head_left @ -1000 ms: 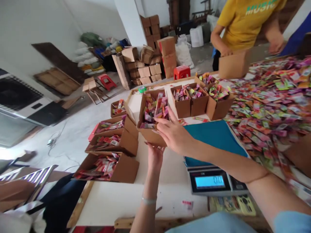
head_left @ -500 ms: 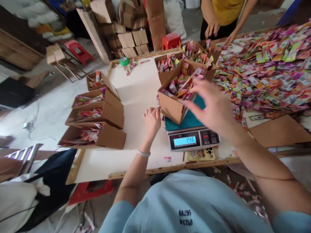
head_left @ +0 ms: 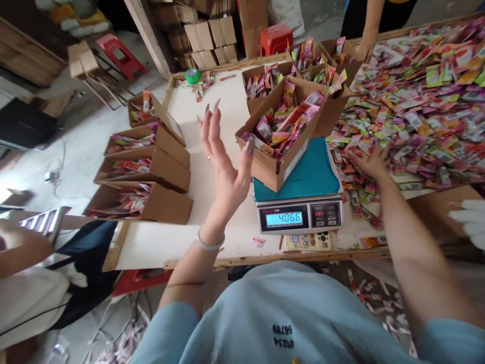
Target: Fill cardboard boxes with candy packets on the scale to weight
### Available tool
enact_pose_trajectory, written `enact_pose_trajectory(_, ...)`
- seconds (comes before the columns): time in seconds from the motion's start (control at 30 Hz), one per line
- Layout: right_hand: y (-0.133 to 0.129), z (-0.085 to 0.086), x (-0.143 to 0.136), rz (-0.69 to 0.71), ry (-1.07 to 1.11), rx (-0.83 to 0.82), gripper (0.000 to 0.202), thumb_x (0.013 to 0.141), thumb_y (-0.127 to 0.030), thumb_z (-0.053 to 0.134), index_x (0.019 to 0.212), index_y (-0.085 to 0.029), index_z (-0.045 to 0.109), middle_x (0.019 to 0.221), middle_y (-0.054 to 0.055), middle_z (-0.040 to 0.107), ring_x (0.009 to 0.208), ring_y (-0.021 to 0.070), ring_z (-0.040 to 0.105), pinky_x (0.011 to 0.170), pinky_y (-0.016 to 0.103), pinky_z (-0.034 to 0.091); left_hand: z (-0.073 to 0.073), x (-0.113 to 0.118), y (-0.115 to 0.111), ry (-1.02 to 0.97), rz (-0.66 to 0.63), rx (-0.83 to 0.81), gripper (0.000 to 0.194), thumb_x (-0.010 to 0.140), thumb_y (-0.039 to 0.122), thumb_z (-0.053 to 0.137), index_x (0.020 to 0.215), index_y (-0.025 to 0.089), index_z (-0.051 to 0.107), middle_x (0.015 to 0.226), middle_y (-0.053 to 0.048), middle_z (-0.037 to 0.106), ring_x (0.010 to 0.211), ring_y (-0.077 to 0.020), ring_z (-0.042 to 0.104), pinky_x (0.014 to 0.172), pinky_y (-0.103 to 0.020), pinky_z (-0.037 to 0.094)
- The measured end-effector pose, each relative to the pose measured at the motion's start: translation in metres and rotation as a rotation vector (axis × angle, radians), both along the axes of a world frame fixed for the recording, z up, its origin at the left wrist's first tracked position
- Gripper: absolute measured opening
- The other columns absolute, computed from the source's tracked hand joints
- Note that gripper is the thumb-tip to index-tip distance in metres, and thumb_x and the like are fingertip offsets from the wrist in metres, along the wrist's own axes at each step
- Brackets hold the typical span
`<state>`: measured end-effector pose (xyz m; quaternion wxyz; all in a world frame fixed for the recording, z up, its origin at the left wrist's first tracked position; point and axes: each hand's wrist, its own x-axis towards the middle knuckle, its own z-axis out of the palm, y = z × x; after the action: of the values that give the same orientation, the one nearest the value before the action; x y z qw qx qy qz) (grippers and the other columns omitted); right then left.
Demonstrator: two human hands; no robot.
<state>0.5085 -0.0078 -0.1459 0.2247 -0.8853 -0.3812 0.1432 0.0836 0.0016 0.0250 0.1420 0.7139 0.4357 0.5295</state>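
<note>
My left hand (head_left: 225, 167) is raised just left of a cardboard box, its fingers spread and nothing in it. The cardboard box (head_left: 265, 164), full of small colourful sachets (head_left: 282, 121), sits on the teal top of a digital scale (head_left: 299, 217). The scale's lit display shows the digits 4066. To the right of the scale, my right hand (head_left: 373, 163) reaches into a wide heap of loose sachets (head_left: 413, 126). Its fingers are spread over the packets, and I see none gripped.
More filled boxes (head_left: 261, 81) stand behind the scale; several line the table's left side (head_left: 170, 202). A phone (head_left: 306, 241) lies in front of the scale. Green tape (head_left: 192, 76) is at the back. Another person's hand (head_left: 367, 44) and a white-gloved hand (head_left: 472, 220) are at right.
My left hand has risen and opened beside the box. My right hand has left the box and moved right onto the heap. The display has gone from 146 to 4066. A white glove has appeared.
</note>
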Motion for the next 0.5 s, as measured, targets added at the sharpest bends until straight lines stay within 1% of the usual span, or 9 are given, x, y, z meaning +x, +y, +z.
enact_pose_trajectory(0.03, 0.003, -0.009, -0.007, -0.041, 0.053, 0.040, 0.114, 0.086, -0.058, 0.084, 0.174, -0.011, 0.031, 0.171, 0.045, 0.011, 0.158, 0.0323, 0.042, 0.119, 0.051, 0.034, 0.001, 0.006, -0.001, -0.003, -0.016, -0.022, 0.086, 0.099, 0.082, 0.048, 0.167, 0.030, 0.036, 0.180, -0.006, 0.032, 0.174, -0.0345, 0.011, 0.142, -0.059, 0.010)
enact_pose_trajectory(0.07, 0.006, -0.017, -0.013, -0.072, 0.055, 0.075, 0.112, 0.083, -0.055, 0.088, 0.173, -0.014, 0.036, 0.172, 0.045, 0.011, 0.155, 0.0327, 0.044, 0.119, 0.053, 0.034, 0.002, 0.012, -0.001, -0.005, -0.030, -0.031, 0.086, 0.099, 0.082, 0.049, 0.167, 0.031, 0.037, 0.180, -0.005, 0.031, 0.175, -0.0348, 0.008, 0.142, -0.059, 0.007)
enact_pose_trajectory(0.13, 0.009, -0.027, -0.021, -0.097, -0.003, 0.126, 0.104, 0.084, -0.051, 0.088, 0.170, -0.016, 0.043, 0.172, 0.043, 0.014, 0.152, 0.0329, 0.046, 0.118, 0.055, 0.033, 0.002, 0.018, 0.000, -0.002, -0.041, -0.033, 0.087, 0.097, 0.082, 0.052, 0.167, 0.033, 0.036, 0.181, -0.004, 0.031, 0.175, -0.0350, 0.004, 0.143, -0.057, 0.003)
enact_pose_trajectory(0.2, 0.009, -0.030, -0.024, -0.079, -0.039, 0.154, 0.096, 0.086, -0.051, 0.086, 0.167, -0.015, 0.048, 0.171, 0.043, 0.018, 0.151, 0.0327, 0.046, 0.118, 0.056, 0.032, 0.002, 0.021, 0.001, 0.003, -0.036, -0.038, 0.088, 0.097, 0.081, 0.053, 0.169, 0.036, 0.031, 0.181, -0.002, 0.029, 0.175, -0.0355, 0.000, 0.143, -0.058, 0.002)
enact_pose_trajectory(0.27, 0.005, -0.026, -0.024, -0.054, -0.026, 0.142, 0.094, 0.087, -0.050, 0.085, 0.166, -0.015, 0.049, 0.172, 0.042, 0.018, 0.152, 0.0326, 0.045, 0.119, 0.057, 0.032, -0.001, 0.021, 0.001, -0.006, -0.038, -0.038, 0.091, 0.096, 0.081, 0.053, 0.171, 0.038, 0.025, 0.183, -0.002, 0.024, 0.175, -0.0357, -0.002, 0.142, -0.060, 0.004)
enact_pose_trajectory(0.33, 0.003, -0.010, -0.025, -0.050, 0.024, 0.076, 0.094, 0.087, -0.048, 0.086, 0.166, -0.013, 0.050, 0.172, 0.043, 0.017, 0.156, 0.0324, 0.041, 0.121, 0.057, 0.031, -0.008, 0.022, -0.002, -0.035, -0.038, -0.030, 0.101, 0.091, 0.086, 0.057, 0.172, 0.039, 0.019, 0.185, -0.002, 0.017, 0.175, -0.0357, -0.004, 0.142, -0.059, 0.007)
enact_pose_trajectory(0.37, 0.003, 0.002, -0.027, -0.055, 0.042, 0.072, 0.093, 0.086, -0.046, 0.086, 0.165, -0.010, 0.051, 0.171, 0.044, 0.017, 0.158, 0.0327, 0.039, 0.123, 0.057, 0.030, -0.015, 0.023, -0.004, -0.055, -0.036, -0.030, 0.109, 0.087, 0.088, 0.060, 0.173, 0.038, 0.016, 0.186, -0.003, 0.012, 0.175, -0.0357, -0.006, 0.142, -0.058, 0.008)
enact_pose_trajectory(0.43, 0.011, 0.037, -0.033, -0.047, 0.043, 0.177, 0.088, 0.088, -0.040, 0.085, 0.160, -0.002, 0.053, 0.169, 0.046, 0.020, 0.162, 0.0325, 0.033, 0.128, 0.056, 0.024, -0.033, 0.023, -0.009, -0.103, -0.022, -0.061, 0.118, 0.083, 0.091, 0.062, 0.174, 0.036, 0.012, 0.187, -0.004, 0.003, 0.175, -0.0348, -0.008, 0.143, -0.055, 0.008)
enact_pose_trajectory(0.5, 0.029, 0.082, -0.043, 0.005, 0.015, 0.376, 0.077, 0.096, -0.036, 0.077, 0.158, 0.001, 0.053, 0.167, 0.041, 0.032, 0.162, 0.0271, 0.036, 0.132, 0.046, 0.023, -0.056, 0.022, -0.013, -0.180, 0.020, -0.143, 0.114, 0.087, 0.090, 0.058, 0.175, 0.035, 0.010, 0.188, -0.005, -0.001, 0.175, -0.0322, -0.007, 0.143, -0.053, 0.006)
